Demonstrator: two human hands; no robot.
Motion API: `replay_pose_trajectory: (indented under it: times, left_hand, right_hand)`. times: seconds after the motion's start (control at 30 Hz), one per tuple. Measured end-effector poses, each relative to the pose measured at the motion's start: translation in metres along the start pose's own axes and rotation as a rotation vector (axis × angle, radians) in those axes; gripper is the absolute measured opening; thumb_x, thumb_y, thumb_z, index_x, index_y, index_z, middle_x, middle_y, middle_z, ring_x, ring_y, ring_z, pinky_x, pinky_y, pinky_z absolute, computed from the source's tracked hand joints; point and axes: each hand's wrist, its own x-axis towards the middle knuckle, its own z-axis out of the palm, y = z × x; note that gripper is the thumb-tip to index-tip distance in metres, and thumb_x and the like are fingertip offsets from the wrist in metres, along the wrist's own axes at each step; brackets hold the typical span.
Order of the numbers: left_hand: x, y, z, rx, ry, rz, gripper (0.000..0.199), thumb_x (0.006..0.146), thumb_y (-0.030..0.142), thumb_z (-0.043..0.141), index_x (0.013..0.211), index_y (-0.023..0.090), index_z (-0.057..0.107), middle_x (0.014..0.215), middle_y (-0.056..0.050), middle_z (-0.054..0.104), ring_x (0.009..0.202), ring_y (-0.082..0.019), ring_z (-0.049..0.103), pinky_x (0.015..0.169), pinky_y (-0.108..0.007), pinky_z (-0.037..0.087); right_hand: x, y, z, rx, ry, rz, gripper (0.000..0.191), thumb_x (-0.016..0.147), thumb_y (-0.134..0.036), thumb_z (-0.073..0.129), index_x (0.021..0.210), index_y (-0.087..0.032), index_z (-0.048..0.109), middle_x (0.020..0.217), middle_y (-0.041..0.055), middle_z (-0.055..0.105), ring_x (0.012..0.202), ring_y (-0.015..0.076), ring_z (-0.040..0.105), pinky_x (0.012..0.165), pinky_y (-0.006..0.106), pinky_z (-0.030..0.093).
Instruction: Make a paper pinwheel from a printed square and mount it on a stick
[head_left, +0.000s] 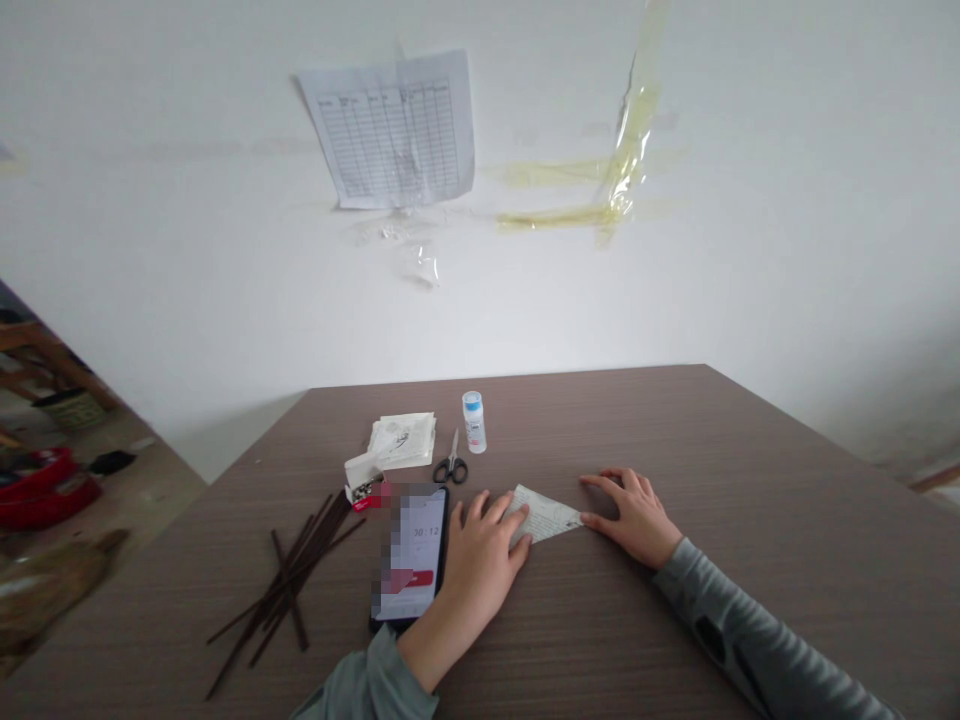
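Grey-green sleeves (367, 685) reach onto a brown wood-grain tabletop (720, 600), near its front edge. Left hand (480, 570) lies flat, fingers spread; right hand (630, 515) rests spread too, neither pinching anything. Black smartphone (411, 555) sits just beside the left hand. Between both hands, a white folded paper triangle (544, 515) lies mid-tabletop, the left thumb on it, right fingertips at its point.

Matt paper sheet (543, 514), wood-grain tabletop (600, 420)
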Motion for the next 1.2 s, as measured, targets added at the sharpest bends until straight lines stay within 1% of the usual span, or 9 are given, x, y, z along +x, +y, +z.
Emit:
replay_pose_trajectory:
  times: [0.23, 0.4, 0.53, 0.7, 0.8, 0.87, 1.0, 1.1, 1.2]
  left_hand:
    - [-0.001, -0.001, -0.002, 0.000, -0.034, 0.009, 0.048, 0.122, 0.028, 0.077, 0.166, 0.037, 0.093, 0.185, -0.009, 0.081, 0.177, -0.049, 0.071, 0.149, -0.083, 0.055]
    - [0.000, -0.001, -0.004, -0.029, -0.026, 0.020, 0.050, 0.119, 0.025, 0.079, 0.165, 0.040, 0.093, 0.182, -0.009, 0.084, 0.176, -0.048, 0.072, 0.149, -0.083, 0.055]
    - [0.001, -0.001, -0.005, -0.032, -0.012, 0.015, 0.050, 0.118, 0.023, 0.080, 0.163, 0.039, 0.094, 0.181, -0.010, 0.085, 0.175, -0.048, 0.073, 0.149, -0.080, 0.056]
    - [0.004, 0.002, -0.004, -0.034, 0.000, 0.003, 0.047, 0.118, 0.019, 0.077, 0.159, 0.034, 0.096, 0.181, -0.012, 0.084, 0.174, -0.046, 0.072, 0.149, -0.074, 0.058]
    - [0.007, 0.008, -0.003, -0.023, -0.006, -0.004, 0.045, 0.118, 0.018, 0.076, 0.156, 0.030, 0.096, 0.180, -0.014, 0.085, 0.173, -0.045, 0.073, 0.149, -0.072, 0.058]
    - [0.008, 0.013, -0.003, -0.010, 0.001, -0.012, 0.039, 0.118, 0.021, 0.079, 0.151, 0.028, 0.097, 0.177, -0.015, 0.086, 0.172, -0.045, 0.074, 0.149, -0.071, 0.058]
    - [0.010, 0.022, -0.007, 0.020, -0.001, -0.027, 0.027, 0.118, 0.032, 0.086, 0.142, 0.029, 0.097, 0.170, -0.015, 0.089, 0.168, -0.046, 0.076, 0.147, -0.071, 0.059]
    - [0.012, 0.026, -0.010, 0.015, -0.018, -0.046, 0.027, 0.117, 0.033, 0.089, 0.142, 0.029, 0.096, 0.169, -0.015, 0.089, 0.167, -0.045, 0.076, 0.146, -0.068, 0.060]
    - [0.015, 0.026, -0.013, -0.011, -0.041, -0.077, 0.031, 0.115, 0.031, 0.092, 0.145, 0.028, 0.096, 0.173, -0.016, 0.087, 0.170, -0.045, 0.074, 0.148, -0.069, 0.058]
  right_hand:
    - [0.004, 0.005, 0.014, -0.022, 0.063, -0.015, 0.065, 0.100, -0.043, 0.080, 0.164, -0.042, 0.093, 0.173, 0.0130, 0.079, 0.167, 0.0487, 0.067, 0.145, 0.073, 0.053]
    - [0.001, 0.001, 0.026, -0.030, 0.082, -0.140, 0.058, 0.103, -0.026, 0.073, 0.147, -0.052, 0.100, 0.178, 0.0054, 0.081, 0.172, 0.0465, 0.066, 0.148, 0.082, 0.047]
    - [-0.003, -0.003, 0.021, -0.016, 0.035, -0.167, 0.060, 0.106, -0.021, 0.066, 0.142, -0.053, 0.102, 0.179, 0.0032, 0.083, 0.178, 0.0467, 0.061, 0.152, 0.088, 0.038]
    - [-0.008, -0.011, 0.008, 0.018, 0.029, -0.189, 0.074, 0.098, -0.012, 0.060, 0.147, -0.050, 0.101, 0.179, 0.0038, 0.083, 0.179, 0.0437, 0.061, 0.152, 0.090, 0.039]
    - [-0.011, -0.021, 0.005, 0.037, 0.015, -0.207, 0.074, 0.100, -0.015, 0.061, 0.158, -0.043, 0.096, 0.178, 0.0099, 0.083, 0.175, 0.0439, 0.065, 0.151, 0.087, 0.043]
    - [-0.012, -0.029, 0.008, 0.038, 0.079, -0.243, 0.067, 0.106, -0.022, 0.065, 0.162, -0.042, 0.094, 0.180, 0.0114, 0.082, 0.175, 0.0457, 0.065, 0.151, 0.088, 0.042]
    - [-0.015, -0.043, 0.015, -0.013, 0.088, -0.308, 0.049, 0.108, -0.030, 0.079, 0.150, -0.046, 0.099, 0.178, 0.0103, 0.083, 0.173, 0.0535, 0.067, 0.148, 0.087, 0.049]
    - [-0.016, -0.051, 0.014, -0.042, 0.099, -0.283, 0.042, 0.108, -0.034, 0.084, 0.145, -0.047, 0.100, 0.173, 0.0100, 0.085, 0.169, 0.0523, 0.071, 0.146, 0.079, 0.055]
    - [-0.017, -0.056, 0.008, -0.045, 0.085, -0.270, 0.039, 0.107, -0.036, 0.089, 0.144, -0.046, 0.099, 0.170, 0.0113, 0.086, 0.166, 0.0512, 0.073, 0.145, 0.077, 0.055]
